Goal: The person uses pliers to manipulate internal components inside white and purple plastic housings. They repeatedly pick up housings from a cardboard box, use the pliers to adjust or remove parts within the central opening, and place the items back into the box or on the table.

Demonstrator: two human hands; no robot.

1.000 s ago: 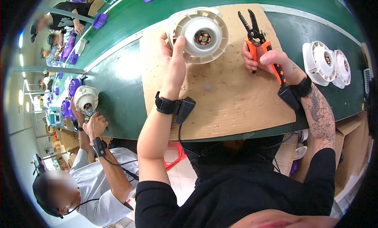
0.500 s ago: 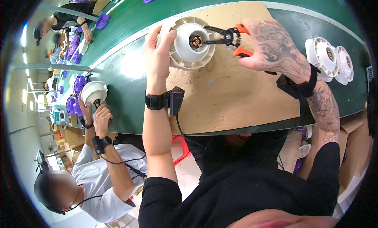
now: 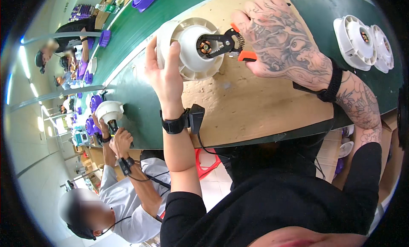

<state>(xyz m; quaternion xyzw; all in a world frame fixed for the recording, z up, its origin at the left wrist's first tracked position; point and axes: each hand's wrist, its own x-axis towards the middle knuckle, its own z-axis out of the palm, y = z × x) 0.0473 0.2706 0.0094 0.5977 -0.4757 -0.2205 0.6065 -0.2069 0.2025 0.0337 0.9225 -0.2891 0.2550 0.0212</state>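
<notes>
A white round fan-like part with a vaned rim stands at the far middle of the work surface, its domed hub turned toward me. My left hand grips its left side, thumb on the front and fingers along the rim. Closed around orange-handled pliers with black jaws and a spring is my tattooed right hand. The jaws reach into the hub opening and straddle the copper-coloured core. Whether they pinch it, I cannot tell.
Brown cardboard covers part of the green table. Two similar white parts lie at the right. On the left, a co-worker's hands hold another white part. A purple part sits at the far side.
The pliers have moved left and deeper into the hub, with their jaws now at the copper core. My right hand came along. The whole view has shifted slightly.
</notes>
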